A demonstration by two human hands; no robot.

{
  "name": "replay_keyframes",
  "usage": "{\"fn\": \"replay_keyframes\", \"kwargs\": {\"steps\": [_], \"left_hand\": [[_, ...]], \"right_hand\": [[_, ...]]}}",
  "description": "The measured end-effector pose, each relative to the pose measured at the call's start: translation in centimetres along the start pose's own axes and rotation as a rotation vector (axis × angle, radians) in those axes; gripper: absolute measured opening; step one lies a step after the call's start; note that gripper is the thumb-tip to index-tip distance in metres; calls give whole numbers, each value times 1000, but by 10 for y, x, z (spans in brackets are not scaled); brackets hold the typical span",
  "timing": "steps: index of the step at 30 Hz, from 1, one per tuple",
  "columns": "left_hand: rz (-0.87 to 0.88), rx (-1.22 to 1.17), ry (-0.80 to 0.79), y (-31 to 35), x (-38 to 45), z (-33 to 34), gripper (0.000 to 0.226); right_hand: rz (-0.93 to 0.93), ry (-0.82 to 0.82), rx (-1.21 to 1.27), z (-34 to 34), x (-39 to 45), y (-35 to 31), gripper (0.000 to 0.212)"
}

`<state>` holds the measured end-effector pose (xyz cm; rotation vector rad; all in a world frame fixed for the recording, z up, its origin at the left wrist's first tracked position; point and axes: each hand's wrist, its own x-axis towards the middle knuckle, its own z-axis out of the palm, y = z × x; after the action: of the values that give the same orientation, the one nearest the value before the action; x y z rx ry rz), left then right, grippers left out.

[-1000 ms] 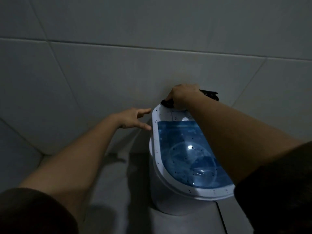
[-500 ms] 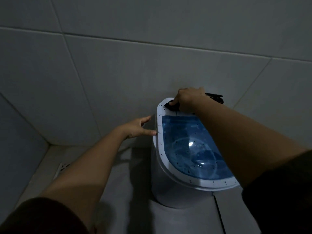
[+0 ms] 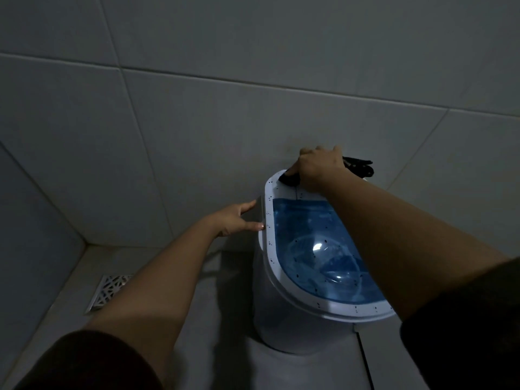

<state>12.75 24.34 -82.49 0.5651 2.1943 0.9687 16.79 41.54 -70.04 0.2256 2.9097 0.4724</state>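
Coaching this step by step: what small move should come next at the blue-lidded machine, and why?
Probably lift the black item clear of the back rim of the machine: the right hand grips it there, and the left hand touches the left rim, seemingly bracing it.

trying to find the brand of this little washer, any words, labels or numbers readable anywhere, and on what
No readable text in this view.
white rim of the washer: only small dark specks, too small to read as letters or numbers.
blue lid: no lettering shows.
black item gripped by the right hand: no label shows.
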Motion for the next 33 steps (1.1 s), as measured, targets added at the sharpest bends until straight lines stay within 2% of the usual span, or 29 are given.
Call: {"fn": "replay_keyframes", "kwargs": {"steps": [11,18,24,33], "left_hand": [[8,45,-78,-1,7,-3,84],[17,16,-61,-3,6,-2,82],[11,2,-57,-6,6,-1,82],[3,30,-29,-3,2,0,78]], "right_hand": [[29,-26,-136,1,21,-29,46],[-6,-50,-96,4,17,-37,45],[-78,-88,-38,6,1,-32,46],[-201,-127,-83,1,-23,-26,46]]}}
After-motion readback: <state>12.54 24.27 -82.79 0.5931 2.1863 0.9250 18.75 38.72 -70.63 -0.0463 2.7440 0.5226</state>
